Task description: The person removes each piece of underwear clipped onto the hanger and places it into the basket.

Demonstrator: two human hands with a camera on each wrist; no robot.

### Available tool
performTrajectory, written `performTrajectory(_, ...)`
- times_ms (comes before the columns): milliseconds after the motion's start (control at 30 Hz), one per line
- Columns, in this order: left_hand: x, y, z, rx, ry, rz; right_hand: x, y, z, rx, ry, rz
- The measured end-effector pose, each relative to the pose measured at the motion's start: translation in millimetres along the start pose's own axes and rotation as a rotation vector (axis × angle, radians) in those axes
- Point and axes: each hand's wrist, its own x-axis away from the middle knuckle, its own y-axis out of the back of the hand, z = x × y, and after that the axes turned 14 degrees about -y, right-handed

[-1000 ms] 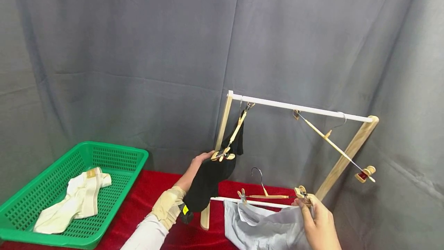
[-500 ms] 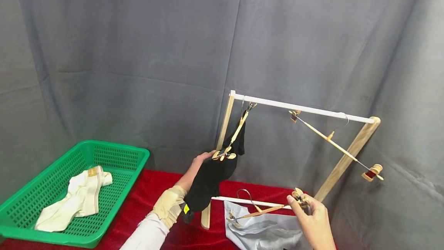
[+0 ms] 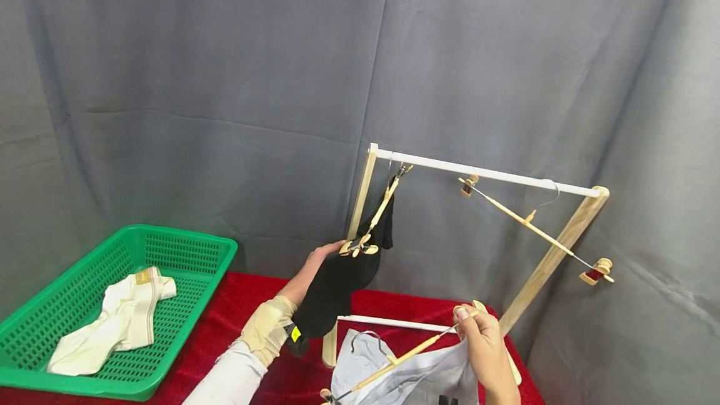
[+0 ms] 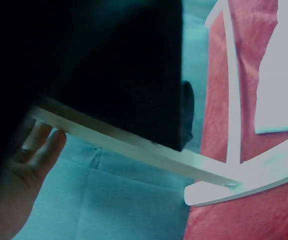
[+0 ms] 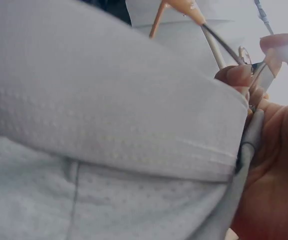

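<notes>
compared with half a second ago, the wooden hanger is turned to a steeper slant, and its far clip has come down to the lower border of the head view. the right hand pinches the other clip end between thumb and fingers. the grey cloth now rises to this hand; i cannot tell if the clip bites it. the left hand has stayed at the left post of the rack, behind the black cloth.

above the right hand, and apart from it, a second hanger hangs from the top rail. between the left arm and the green basket there is a strip of red cloth; the basket, with white cloth in it, stands well apart from both hands.

the left wrist view shows what the head view hides: fingertips at the post, and the rack foot. whether these fingers close around the post, i cannot tell. the right wrist view shows the stitched hem of the grey cloth.
</notes>
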Motion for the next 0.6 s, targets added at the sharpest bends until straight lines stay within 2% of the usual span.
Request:
performTrajectory(100, 9.6, 9.3, 1.4, -0.006, -0.188, 0.137, -1.0, -4.7, 0.1, -0.038, 0.035, 0.039)
performTrajectory(133, 11.8, 13.2, 1.7, -0.006, -0.197, 0.154, -2.3, -6.9, -0.4, -0.050, 0.043, 0.055)
performTrajectory(233, 18.5, 24.8, 3.7, -0.087, -0.210, 0.162, -5.6, -12.0, -2.1, -0.069, 0.063, 0.078)
performTrajectory(333, 30.3, 37.0, 5.5, -0.165, -0.166, 0.123, -7.8, -15.0, -4.8, -0.106, 0.080, 0.085)
performTrajectory(433, 47.6, 52.1, 5.0, -0.197, -0.125, 0.046, -9.4, -16.9, -5.8, -0.119, 0.078, 0.104)
performTrajectory(500, 60.8, 64.1, 2.9, -0.194, -0.124, -0.010, -9.8, -18.3, -5.6, -0.120, 0.060, 0.118)
performTrajectory(600, 82.0, 81.4, -5.9, -0.198, -0.161, -0.105, -10.2, -20.5, -4.4, -0.106, 0.045, 0.142)
